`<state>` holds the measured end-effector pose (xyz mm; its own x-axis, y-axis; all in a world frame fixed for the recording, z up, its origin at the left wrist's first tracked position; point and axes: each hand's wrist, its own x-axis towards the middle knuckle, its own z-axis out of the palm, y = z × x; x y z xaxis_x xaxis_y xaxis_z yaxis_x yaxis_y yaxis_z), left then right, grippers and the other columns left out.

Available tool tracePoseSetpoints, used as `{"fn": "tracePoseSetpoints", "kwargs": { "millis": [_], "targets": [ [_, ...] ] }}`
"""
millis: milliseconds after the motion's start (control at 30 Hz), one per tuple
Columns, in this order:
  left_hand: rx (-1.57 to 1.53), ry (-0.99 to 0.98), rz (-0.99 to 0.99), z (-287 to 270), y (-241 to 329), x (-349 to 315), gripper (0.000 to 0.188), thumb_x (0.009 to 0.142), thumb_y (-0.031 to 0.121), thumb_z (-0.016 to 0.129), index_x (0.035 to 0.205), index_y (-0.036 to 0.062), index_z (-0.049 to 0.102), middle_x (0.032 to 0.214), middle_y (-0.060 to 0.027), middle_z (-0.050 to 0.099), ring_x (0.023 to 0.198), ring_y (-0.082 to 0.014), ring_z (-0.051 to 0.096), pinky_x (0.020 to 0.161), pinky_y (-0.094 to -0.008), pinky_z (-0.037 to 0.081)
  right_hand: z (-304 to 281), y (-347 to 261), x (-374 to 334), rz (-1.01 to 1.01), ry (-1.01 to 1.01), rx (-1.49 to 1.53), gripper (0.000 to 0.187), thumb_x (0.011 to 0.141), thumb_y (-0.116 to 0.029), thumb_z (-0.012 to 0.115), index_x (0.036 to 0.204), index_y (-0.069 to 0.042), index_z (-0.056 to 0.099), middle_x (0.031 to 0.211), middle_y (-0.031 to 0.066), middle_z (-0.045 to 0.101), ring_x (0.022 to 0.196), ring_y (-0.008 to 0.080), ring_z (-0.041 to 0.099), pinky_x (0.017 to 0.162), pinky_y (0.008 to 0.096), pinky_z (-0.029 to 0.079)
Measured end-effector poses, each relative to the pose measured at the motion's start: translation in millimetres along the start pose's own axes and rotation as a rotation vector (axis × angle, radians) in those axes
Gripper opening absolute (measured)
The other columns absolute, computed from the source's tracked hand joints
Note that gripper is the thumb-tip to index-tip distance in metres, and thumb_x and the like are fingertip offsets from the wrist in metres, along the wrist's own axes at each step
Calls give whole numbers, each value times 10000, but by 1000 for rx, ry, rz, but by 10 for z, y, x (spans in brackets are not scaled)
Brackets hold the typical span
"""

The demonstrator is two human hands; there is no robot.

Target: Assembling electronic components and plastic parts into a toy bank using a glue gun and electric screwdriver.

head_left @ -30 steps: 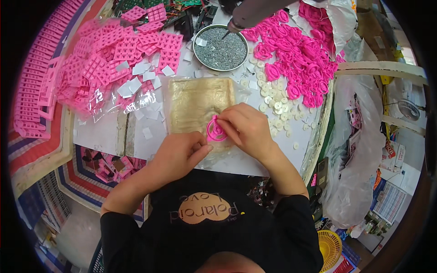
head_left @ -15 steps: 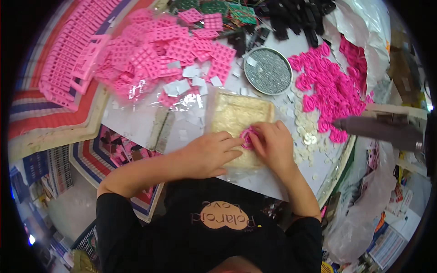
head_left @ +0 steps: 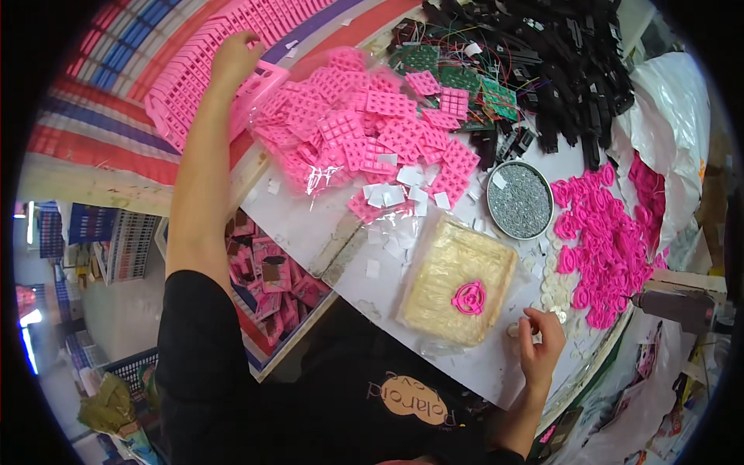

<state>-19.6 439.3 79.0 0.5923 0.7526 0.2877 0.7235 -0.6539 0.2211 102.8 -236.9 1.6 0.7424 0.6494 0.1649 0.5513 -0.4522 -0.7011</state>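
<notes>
My left hand (head_left: 235, 60) reaches to the far left, its fingers bent over a row of pink plastic casings (head_left: 186, 93) and closed on the edge of one. My right hand (head_left: 541, 346) is low on the right of the table, loosely curled with thumb and forefinger apart, beside pale round discs (head_left: 556, 291). I see nothing held in it. Between the hands lies a square yellowish pad (head_left: 457, 267) in clear plastic. A bright pink ring-shaped piece (head_left: 469, 297) rests on the pad, untouched.
Pink keypad pieces (head_left: 399, 132) spill from a clear bag. Behind are green circuit boards (head_left: 496, 99) with wires and black parts (head_left: 573, 77). A round tin of small grey screws (head_left: 521, 200) stands near heaped pink rings (head_left: 601, 240). A dark powered tool (head_left: 674, 308) juts in from the right.
My left hand has left the pad and swung to the far-left casings. My right hand has let go of the pink ring piece and drawn right. The view has shifted.
</notes>
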Motion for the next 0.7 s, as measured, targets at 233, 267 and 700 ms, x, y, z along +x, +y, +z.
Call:
{"fn": "tracePoseSetpoints", "kwargs": {
  "millis": [233, 267, 700],
  "targets": [
    [244, -523, -8, 394, -1016, 19, 1174, 618, 577, 841, 1511, -20, 367, 1504, -265, 445, 1404, -343, 445, 1158, -423, 372, -24, 98, -29, -103, -29, -66, 124, 821, 2, 708, 944, -10, 701, 764, 86, 616, 651, 192, 562, 606, 301, 444],
    [317, -493, 128, 415, -675, 9, 1149, 630, 560, 840, 1509, -16, 375, 1501, -262, 451, 1404, -339, 446, 1159, -421, 373, -99, 136, -84, -106, -19, -128, 127, 816, -8, 713, 942, -15, 702, 774, 94, 632, 654, 211, 575, 609, 315, 454],
    [-1328, -248, -341, 577, 80, -1595, 612, 871, 332, 707, 1374, 58, 491, 1211, -103, 582, 937, -171, 497, 767, -290, 375, -1999, 1840, -619, 553, 623, -639, 223, 855, -242, 655, 981, -77, 735, 872, 126, 733, 792, 310, 699, 715, 401, 541]
  ]
}}
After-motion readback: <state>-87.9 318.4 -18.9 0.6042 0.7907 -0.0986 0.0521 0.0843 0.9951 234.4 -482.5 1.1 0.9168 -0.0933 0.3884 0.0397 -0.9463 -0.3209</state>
